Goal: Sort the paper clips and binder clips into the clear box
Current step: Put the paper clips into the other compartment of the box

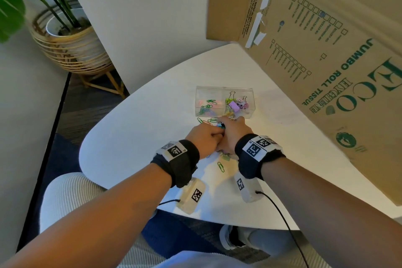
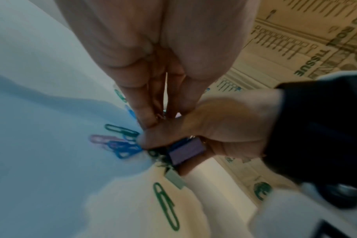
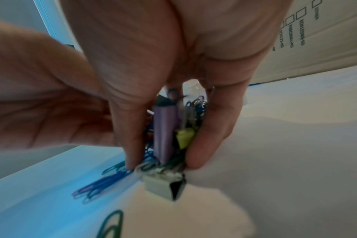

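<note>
A clear two-compartment box stands on the white table; its left half holds paper clips, its right half binder clips. Just in front of it both hands meet over a loose pile. My right hand grips a bunch from the pile between thumb and fingers: a purple binder clip, a yellow binder clip and tangled paper clips. My left hand pinches something small and metallic in the same pile. A grey-green binder clip and blue paper clips lie below the hands.
A single green paper clip lies between my wrists, and more green ones lie at the box's front left. A big cardboard carton leans over the table's right side. A potted plant stands on the floor, far left.
</note>
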`<state>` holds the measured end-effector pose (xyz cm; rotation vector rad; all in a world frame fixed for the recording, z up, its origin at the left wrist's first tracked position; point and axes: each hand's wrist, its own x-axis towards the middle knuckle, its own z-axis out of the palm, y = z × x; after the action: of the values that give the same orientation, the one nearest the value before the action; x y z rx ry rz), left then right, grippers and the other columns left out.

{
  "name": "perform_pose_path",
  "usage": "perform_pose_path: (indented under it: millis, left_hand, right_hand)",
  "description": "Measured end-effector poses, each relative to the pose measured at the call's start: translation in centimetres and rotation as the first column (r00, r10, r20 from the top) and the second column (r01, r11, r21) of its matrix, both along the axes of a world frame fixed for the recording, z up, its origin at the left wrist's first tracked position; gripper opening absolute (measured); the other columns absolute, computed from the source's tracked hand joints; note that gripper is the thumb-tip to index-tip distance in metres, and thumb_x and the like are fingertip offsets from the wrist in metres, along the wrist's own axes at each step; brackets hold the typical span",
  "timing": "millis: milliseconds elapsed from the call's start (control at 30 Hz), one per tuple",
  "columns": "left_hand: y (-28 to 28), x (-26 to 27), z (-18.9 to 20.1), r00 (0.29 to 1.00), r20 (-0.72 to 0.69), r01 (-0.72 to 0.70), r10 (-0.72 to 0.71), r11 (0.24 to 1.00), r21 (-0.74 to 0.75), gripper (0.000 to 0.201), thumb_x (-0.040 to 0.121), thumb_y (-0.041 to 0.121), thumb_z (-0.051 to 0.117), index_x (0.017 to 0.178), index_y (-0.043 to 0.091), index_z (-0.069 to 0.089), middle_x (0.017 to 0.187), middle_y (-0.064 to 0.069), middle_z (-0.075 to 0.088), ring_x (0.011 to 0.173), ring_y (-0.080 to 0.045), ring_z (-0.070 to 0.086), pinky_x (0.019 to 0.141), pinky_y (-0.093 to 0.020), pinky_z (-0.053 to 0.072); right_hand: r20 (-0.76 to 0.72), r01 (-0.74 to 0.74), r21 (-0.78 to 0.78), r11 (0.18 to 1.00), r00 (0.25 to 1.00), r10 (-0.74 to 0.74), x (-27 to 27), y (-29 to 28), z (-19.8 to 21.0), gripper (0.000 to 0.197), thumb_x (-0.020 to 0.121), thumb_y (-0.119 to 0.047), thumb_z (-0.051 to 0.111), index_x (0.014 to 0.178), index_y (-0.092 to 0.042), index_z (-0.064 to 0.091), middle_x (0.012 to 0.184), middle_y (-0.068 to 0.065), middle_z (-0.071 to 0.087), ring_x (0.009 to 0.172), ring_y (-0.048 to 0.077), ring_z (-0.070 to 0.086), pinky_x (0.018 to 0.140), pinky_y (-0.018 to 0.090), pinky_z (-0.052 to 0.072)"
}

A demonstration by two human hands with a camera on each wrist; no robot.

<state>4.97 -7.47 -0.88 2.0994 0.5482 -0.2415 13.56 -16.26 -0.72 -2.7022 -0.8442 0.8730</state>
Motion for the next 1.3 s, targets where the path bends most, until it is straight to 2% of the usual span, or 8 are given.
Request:
perform_pose_path:
  millis: [267,500,667,867,967,1100,1200,1300]
  left_hand:
    - [0.8,-1.2,0.6,0.998,0.024,-0.060,0.059,0.997,0.056,0.047,0.093,0.001,0.037,0.123,0.026,0.063,0.134,0.001,0.056,0.118,-0.018,0.053,0.088,-0.013,0.034]
    - [1.7,-1.5,-0.5,0.949,0.081,-0.291,0.304,0.947,-0.139,0.042,0.087,-0.005,0.042,0.101,0.024,0.070,0.116,-0.002,0.066,0.108,-0.018,0.060,0.089,-0.023,0.046]
    - [1.7,-1.8,-1.9,0.923,0.084,-0.345,0.376,0.902,-0.258,0.038,0.090,-0.005,0.045,0.095,0.026,0.067,0.106,-0.003,0.067,0.101,-0.019,0.061,0.090,-0.032,0.050]
    - [2.0,-1.5,-1.9,0.875,0.086,-0.405,0.476,0.817,-0.411,0.028,0.093,-0.001,0.046,0.099,0.016,0.068,0.099,-0.004,0.066,0.091,-0.019,0.061,0.084,-0.029,0.051]
    - [1.9,-1.0,-1.5,0.854,0.070,-0.420,0.516,0.762,-0.493,0.025,0.094,-0.002,0.045,0.103,0.008,0.066,0.101,-0.008,0.065,0.089,-0.020,0.061,0.081,-0.026,0.051]
    - [1.3,-0.3,-0.3,0.824,-0.032,-0.426,0.566,0.581,-0.694,0.025,0.099,0.014,0.045,0.114,0.003,0.062,0.109,-0.015,0.064,0.089,-0.023,0.062,0.085,-0.030,0.052]
    - [-0.1,0.2,0.1,0.818,-0.225,-0.415,0.530,0.271,-0.869,0.048,0.097,0.049,0.041,0.114,0.008,0.060,0.103,-0.013,0.065,0.095,-0.028,0.063,0.089,-0.044,0.052]
    - [-1.7,0.6,0.2,0.842,-0.313,-0.309,0.440,-0.084,-0.947,0.064,0.092,0.063,0.037,0.130,0.013,0.053,0.120,-0.014,0.063,0.111,-0.032,0.058,0.089,-0.051,0.049]
  right_hand:
    - [0.020,0.092,0.183,0.979,0.995,-0.097,-0.3,0.4,-0.5,0.020,0.072,-0.019,0.069,0.092,-0.022,0.068,0.105,0.009,0.060,0.083,0.028,0.062,0.069,0.028,0.049]
    - [-0.015,0.175,0.258,0.950,0.984,-0.178,-0.3,0.1,-0.1,0.016,0.074,-0.016,0.070,0.090,-0.021,0.071,0.078,0.003,0.065,0.076,0.025,0.065,0.068,0.032,0.056]
    - [-0.042,0.242,0.286,0.927,0.970,-0.240,0.1,-0.4,-0.2,0.009,0.067,-0.010,0.065,0.066,-0.018,0.062,0.058,0.001,0.055,0.055,0.022,0.051,0.049,0.023,0.041]
    - [-0.131,0.323,0.364,0.874,0.946,-0.295,0.6,-1.3,0.8,0.012,0.069,-0.012,0.074,0.081,-0.015,0.071,0.092,0.003,0.067,0.071,0.025,0.069,0.063,0.037,0.061]
    - [-0.165,0.333,0.373,0.866,0.942,-0.291,1.2,-1.8,2.0,0.018,0.075,-0.011,0.073,0.092,-0.018,0.070,0.101,0.004,0.065,0.070,0.020,0.064,0.050,0.019,0.053]
    - [-0.067,0.231,0.430,0.873,0.972,-0.224,1.2,-1.8,4.4,0.022,0.075,-0.016,0.070,0.097,-0.015,0.072,0.096,0.005,0.068,0.072,0.016,0.058,0.062,0.018,0.045]
    - [-0.053,0.164,0.484,0.860,0.986,-0.158,-0.1,-1.2,5.6,0.015,0.075,-0.012,0.070,0.089,-0.015,0.072,0.088,0.003,0.070,0.075,0.017,0.063,0.065,0.024,0.052]
    - [-0.024,0.095,0.494,0.864,0.995,-0.095,-1.2,-0.5,5.6,0.013,0.074,-0.012,0.069,0.086,-0.017,0.069,0.084,0.004,0.070,0.068,0.016,0.062,0.058,0.018,0.049]
